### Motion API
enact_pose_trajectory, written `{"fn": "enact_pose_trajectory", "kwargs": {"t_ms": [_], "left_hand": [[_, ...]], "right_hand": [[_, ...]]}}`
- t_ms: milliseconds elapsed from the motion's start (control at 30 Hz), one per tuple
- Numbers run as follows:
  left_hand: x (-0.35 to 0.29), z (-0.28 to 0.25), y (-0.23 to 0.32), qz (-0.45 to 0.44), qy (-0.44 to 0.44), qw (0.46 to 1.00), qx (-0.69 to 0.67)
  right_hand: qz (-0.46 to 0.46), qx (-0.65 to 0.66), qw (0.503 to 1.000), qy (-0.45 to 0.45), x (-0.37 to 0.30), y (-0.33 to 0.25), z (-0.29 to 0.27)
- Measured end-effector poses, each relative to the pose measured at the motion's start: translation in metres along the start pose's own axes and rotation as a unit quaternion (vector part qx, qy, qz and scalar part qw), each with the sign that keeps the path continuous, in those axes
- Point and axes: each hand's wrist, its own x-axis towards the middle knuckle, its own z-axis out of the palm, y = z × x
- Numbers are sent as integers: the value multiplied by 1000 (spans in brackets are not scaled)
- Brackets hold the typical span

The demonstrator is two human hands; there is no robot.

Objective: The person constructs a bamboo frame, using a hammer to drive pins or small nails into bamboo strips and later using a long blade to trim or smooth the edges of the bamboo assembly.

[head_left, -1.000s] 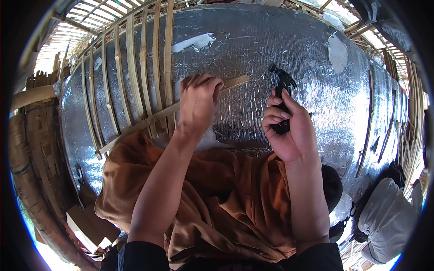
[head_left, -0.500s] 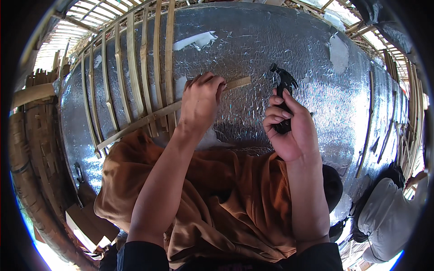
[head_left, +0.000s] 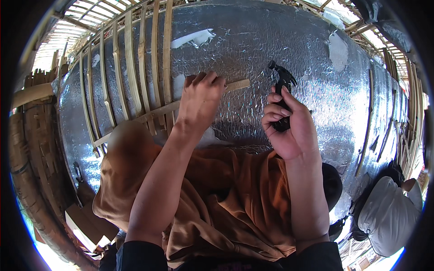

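Note:
My right hand [head_left: 291, 122] is closed around the handle of a black claw hammer [head_left: 283, 83], its head pointing up and away from me. To its left, my left hand [head_left: 201, 99] is closed over a long flat bamboo strip [head_left: 158, 111]. The strip slants up to the right, and its right end sticks out past my fingers. Whatever my left fingertips pinch is hidden. Several upright bamboo slats [head_left: 131, 67] meet or cross the strip on the left. All this is over a silver foil sheet [head_left: 253, 45] with torn patches.
Brown cloth [head_left: 226, 198] covers my lap below the hands. Stacked bamboo pieces [head_left: 40, 135] stand at the far left. A cardboard box [head_left: 88, 226] sits at lower left, and a light grey bundle of cloth [head_left: 386, 217] at lower right. Loose thin strips [head_left: 368, 117] lie on the foil's right side.
The view has shifted slightly, so the slats and hammer appear a little higher or further left. Both hands keep almost the same pose and hold.

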Motion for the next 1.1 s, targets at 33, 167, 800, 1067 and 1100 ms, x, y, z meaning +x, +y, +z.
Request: {"fn": "enact_pose_trajectory", "kwargs": {"t_ms": [33, 167, 800, 1067, 1100], "left_hand": [[0, -1, 1, 4, -6, 1000, 5], [-1, 3, 1, 13, -6, 1000, 21], [-8, 31, 3, -135, 63, 957, -247], [-6, 26, 2, -174, 23, 934, -311], [-6, 27, 2, -174, 22, 934, -312]], "right_hand": [[0, 1, 1000, 0, 0, 0, 0], [-2, -3, 1000, -1, -1, 2, 3], [2, -8, 1000, 2, -1, 4, 1], [8, -3, 1000, 5, -1, 4, 0], [9, -3, 1000, 4, -1, 4, 1]]}}
